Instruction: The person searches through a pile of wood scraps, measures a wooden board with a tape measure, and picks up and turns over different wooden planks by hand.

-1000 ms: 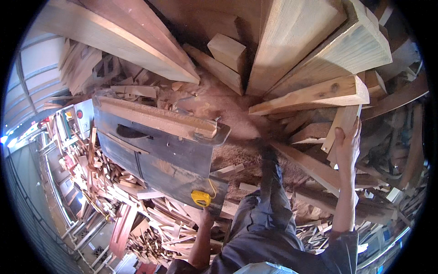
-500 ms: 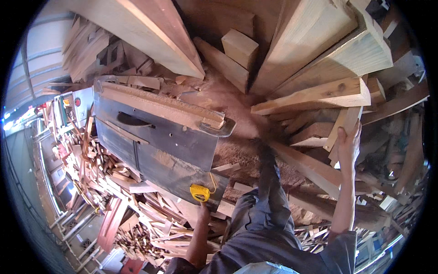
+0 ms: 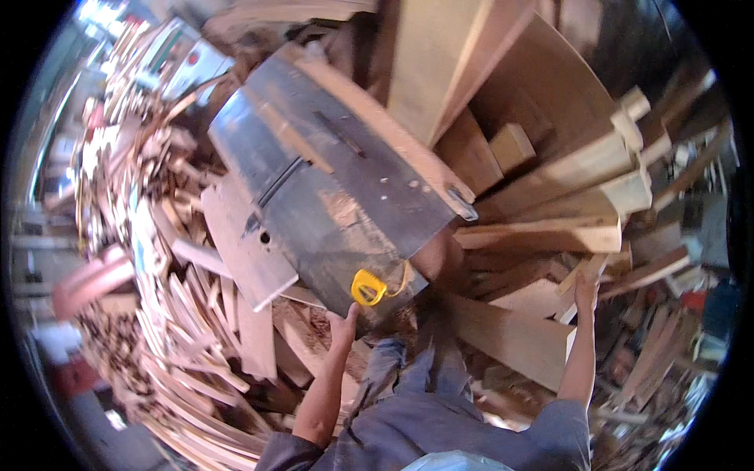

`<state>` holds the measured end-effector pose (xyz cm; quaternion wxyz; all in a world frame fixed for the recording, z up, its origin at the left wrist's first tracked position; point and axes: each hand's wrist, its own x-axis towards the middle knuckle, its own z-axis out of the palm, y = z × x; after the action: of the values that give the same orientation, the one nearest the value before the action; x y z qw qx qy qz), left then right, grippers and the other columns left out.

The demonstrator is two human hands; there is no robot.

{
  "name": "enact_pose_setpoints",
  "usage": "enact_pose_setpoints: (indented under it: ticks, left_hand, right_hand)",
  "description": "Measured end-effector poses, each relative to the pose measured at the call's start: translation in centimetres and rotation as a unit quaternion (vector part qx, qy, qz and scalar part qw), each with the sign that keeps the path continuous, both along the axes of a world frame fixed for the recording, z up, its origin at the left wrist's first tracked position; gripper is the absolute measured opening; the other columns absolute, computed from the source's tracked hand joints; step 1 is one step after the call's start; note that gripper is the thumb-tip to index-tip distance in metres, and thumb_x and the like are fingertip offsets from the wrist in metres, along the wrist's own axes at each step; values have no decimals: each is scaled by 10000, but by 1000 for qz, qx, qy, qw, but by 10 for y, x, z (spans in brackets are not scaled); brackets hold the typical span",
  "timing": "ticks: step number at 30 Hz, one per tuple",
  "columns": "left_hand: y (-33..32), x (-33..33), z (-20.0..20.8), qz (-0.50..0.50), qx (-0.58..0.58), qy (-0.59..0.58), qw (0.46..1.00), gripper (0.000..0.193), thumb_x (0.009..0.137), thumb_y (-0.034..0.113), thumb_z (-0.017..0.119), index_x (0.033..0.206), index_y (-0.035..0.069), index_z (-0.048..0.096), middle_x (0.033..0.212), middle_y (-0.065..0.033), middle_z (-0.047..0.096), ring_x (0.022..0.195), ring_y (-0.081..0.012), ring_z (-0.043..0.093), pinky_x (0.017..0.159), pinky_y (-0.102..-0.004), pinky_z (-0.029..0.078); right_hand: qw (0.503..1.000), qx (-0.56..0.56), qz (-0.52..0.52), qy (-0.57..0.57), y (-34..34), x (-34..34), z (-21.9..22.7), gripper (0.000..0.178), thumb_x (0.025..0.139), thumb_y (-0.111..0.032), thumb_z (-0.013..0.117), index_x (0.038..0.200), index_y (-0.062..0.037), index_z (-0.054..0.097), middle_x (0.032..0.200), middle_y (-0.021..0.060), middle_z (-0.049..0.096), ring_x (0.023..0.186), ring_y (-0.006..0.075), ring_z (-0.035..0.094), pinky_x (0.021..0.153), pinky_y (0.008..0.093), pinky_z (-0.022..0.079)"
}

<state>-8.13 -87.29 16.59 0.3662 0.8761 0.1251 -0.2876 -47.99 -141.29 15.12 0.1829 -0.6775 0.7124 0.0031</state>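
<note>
A yellow tape measure (image 3: 367, 288) with a yellow cord lies on the near corner of a dark, dusty metal machine table (image 3: 314, 228). My left hand (image 3: 342, 323) is at that corner, one fingertip reaching the tape measure's lower edge; the fingers look apart and hold nothing I can see. Over on the right, my right hand (image 3: 583, 292) is closed on the end of a wooden board (image 3: 601, 268), which leans among other timber. Part of its grip is hidden and slightly blurred.
Thick planks (image 3: 573, 177) fan out beyond the table to the right. A long strip of wood (image 3: 369, 102) runs along the table's far edge. Heaped offcuts (image 3: 188, 330) cover the left side. A broad plank (image 3: 510, 334) lies by my legs.
The view has swung, so the table now sits more slanted and nearer the middle. My left hand stays by the tape measure, and my right hand stays on the board.
</note>
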Motion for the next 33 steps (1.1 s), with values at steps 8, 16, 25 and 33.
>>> enact_pose_setpoints:
  ticks: [8, 16, 25, 33]
  left_hand:
    - [123, -72, -13, 17, -125, 37, 991, 650, 935, 480, 647, 1293, -38, 487, 1090, -217, 681, 1040, -347, 671, 932, -429, 496]
    - [372, -236, -146, -5, -54, 146, 988, 566, 909, 478, 584, 1214, 11, 675, 1165, -264, 680, 1120, -393, 644, 960, -470, 490]
    - [487, -307, -160, 276, 49, 211, 937, 542, 885, 403, 667, 1182, -50, 668, 1013, -222, 714, 1001, -286, 670, 814, -451, 532]
    - [269, -84, -37, 69, -237, 107, 963, 249, 932, 288, 648, 879, 68, 544, 673, 0, 512, 540, -107, 477, 459, -277, 380]
  right_hand:
    - [948, -18, 307, 86, 96, 94, 8, 313, 899, -201, 631, 1157, -24, 641, 1195, 199, 634, 1119, 396, 595, 940, 513, 482]
    - [813, 245, 500, 169, 419, 195, 56, 463, 853, -340, 619, 1251, -113, 686, 1194, 182, 694, 1089, 327, 672, 916, 418, 531]
    - [802, 157, 568, 101, 462, 219, 63, 309, 865, -304, 545, 1022, -110, 725, 1034, 205, 715, 984, 423, 679, 857, 519, 543]
    - [944, 117, 301, -64, 352, 154, 35, 260, 770, -292, 593, 773, -60, 710, 830, 189, 703, 810, 388, 686, 763, 484, 528]
